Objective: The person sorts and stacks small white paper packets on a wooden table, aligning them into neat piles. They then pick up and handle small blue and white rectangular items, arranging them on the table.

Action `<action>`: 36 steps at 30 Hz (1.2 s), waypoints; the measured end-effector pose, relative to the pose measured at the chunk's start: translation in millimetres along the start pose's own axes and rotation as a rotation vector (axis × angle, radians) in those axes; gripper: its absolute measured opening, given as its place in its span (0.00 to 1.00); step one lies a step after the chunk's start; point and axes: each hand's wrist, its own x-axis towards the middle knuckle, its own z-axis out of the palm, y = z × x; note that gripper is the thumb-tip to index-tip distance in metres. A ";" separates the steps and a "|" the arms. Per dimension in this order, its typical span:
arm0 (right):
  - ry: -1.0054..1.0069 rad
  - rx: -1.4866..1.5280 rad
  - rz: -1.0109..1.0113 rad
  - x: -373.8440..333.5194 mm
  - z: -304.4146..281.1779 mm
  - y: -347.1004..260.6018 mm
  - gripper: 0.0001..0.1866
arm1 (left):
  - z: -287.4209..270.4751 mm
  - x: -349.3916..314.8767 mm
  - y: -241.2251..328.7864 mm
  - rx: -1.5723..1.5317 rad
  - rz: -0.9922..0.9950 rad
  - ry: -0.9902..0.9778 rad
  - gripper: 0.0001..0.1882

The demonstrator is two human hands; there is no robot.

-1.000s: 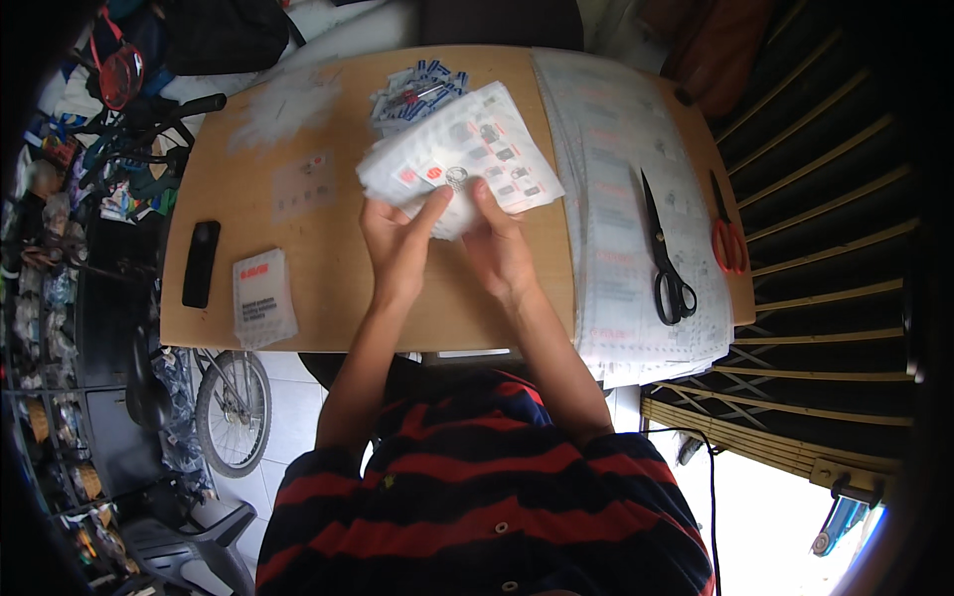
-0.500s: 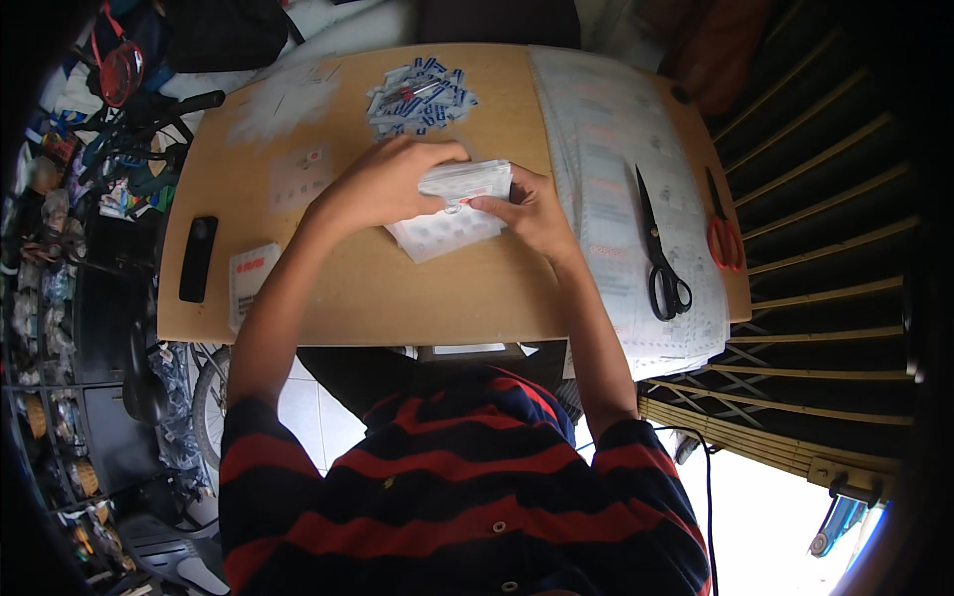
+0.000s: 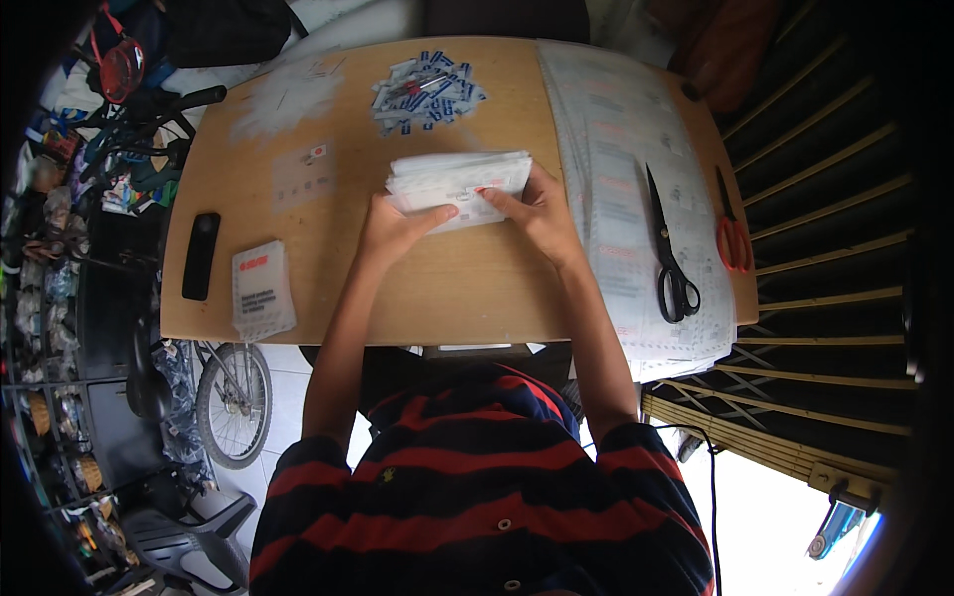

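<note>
A stack of whitish, translucent printed plastic pieces (image 3: 452, 177), perhaps small bags, is held up over the middle of the table. My left hand (image 3: 396, 228) grips its left end, thumb lying across the near face. At the opposite end my right hand (image 3: 545, 214) holds it the same way, its thumb near a small red mark. The fingers behind the stack are hidden. The upper edges of the pieces look slightly uneven. Just left of the stack, one clear printed piece (image 3: 303, 174) lies on the table (image 3: 437, 298).
Beyond my hands lies a heap of small blue-and-white pieces (image 3: 427, 94). Large printed plastic sheets (image 3: 616, 238) cover the right side, with black scissors (image 3: 672, 263) on them and red-handled scissors (image 3: 733, 233) beside. A phone (image 3: 201, 256) and a printed packet (image 3: 262, 290) lie at left.
My left hand has moved from the stack's far side to its left end. The piece that hung out below is now nearly level with the rest, and the stack faces me more squarely.
</note>
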 end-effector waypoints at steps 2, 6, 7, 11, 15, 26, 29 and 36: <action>-0.012 0.034 0.056 0.4 2.1 3.2 0.15 | -0.2 0.8 -6.1 -0.021 -0.019 -0.006 0.16; -0.018 0.011 0.099 1.6 1.6 7.4 0.17 | 2.2 -1.3 -16.5 -0.045 0.038 0.026 0.15; -0.009 0.010 0.091 1.7 1.7 7.9 0.17 | 2.3 -0.4 -14.9 -0.018 0.040 0.036 0.15; 0.029 -0.023 0.026 -0.8 4.4 1.5 0.18 | 9.6 -5.1 -4.1 0.021 0.199 0.132 0.15; -0.016 -0.083 0.014 0.9 0.4 8.8 0.17 | 6.8 -4.2 -16.4 0.050 0.177 0.092 0.15; -0.029 -0.098 0.129 -2.2 -1.6 12.7 0.20 | 7.2 -2.4 -32.7 -0.052 0.102 -0.007 0.19; -0.032 -0.183 0.056 -0.1 0.2 2.4 0.19 | 5.7 -1.4 -26.3 -0.118 0.076 -0.012 0.25; -0.313 -1.201 -0.261 13.2 15.2 -93.0 0.20 | -11.6 -12.9 53.3 0.137 0.490 0.117 0.33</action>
